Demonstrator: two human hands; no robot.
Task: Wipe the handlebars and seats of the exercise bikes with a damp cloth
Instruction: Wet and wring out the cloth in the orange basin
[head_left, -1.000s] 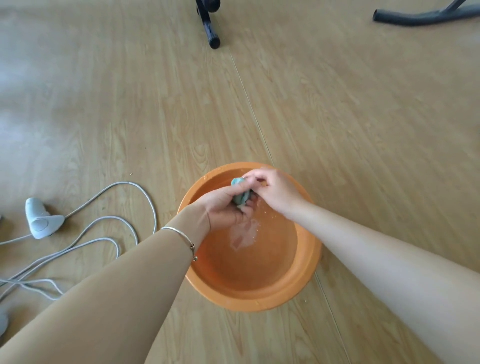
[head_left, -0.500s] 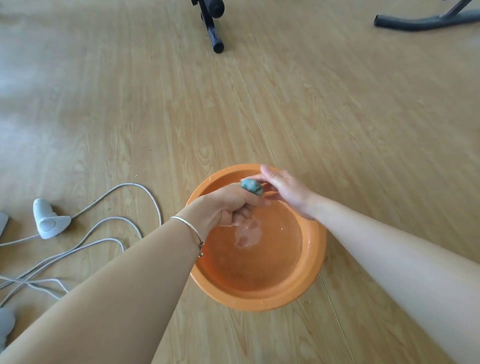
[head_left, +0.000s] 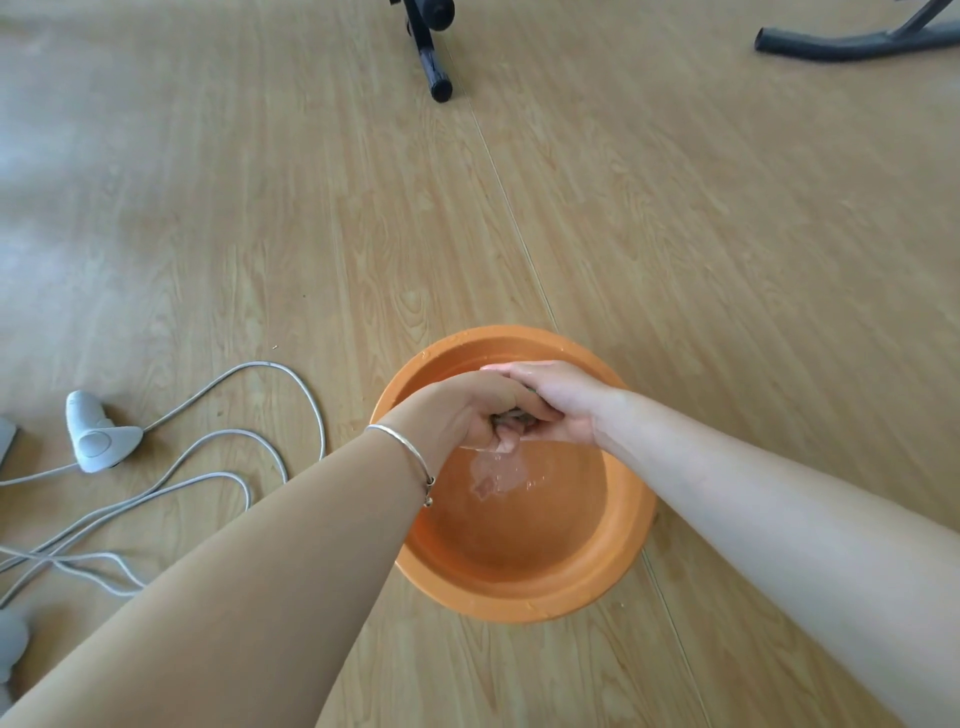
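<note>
An orange basin (head_left: 519, 587) with a little water stands on the wooden floor. Over its far half my left hand (head_left: 467, 410) and my right hand (head_left: 561, 400) are clasped together round a small bunched teal-grey cloth (head_left: 511, 415). Only a sliver of the cloth shows between the fingers. Water drips from it into the basin. A thin silver bracelet sits on my left wrist.
Black exercise-bike feet lie at the top: one bar (head_left: 431, 57) near the centre, another base tube (head_left: 852, 47) at the top right. Grey cables (head_left: 208, 467) and a white plug-like device (head_left: 96, 439) lie on the floor to the left.
My right hand, which had loosened beside the cloth, has closed over it again next to my left. The cloth is now almost hidden between both hands.
</note>
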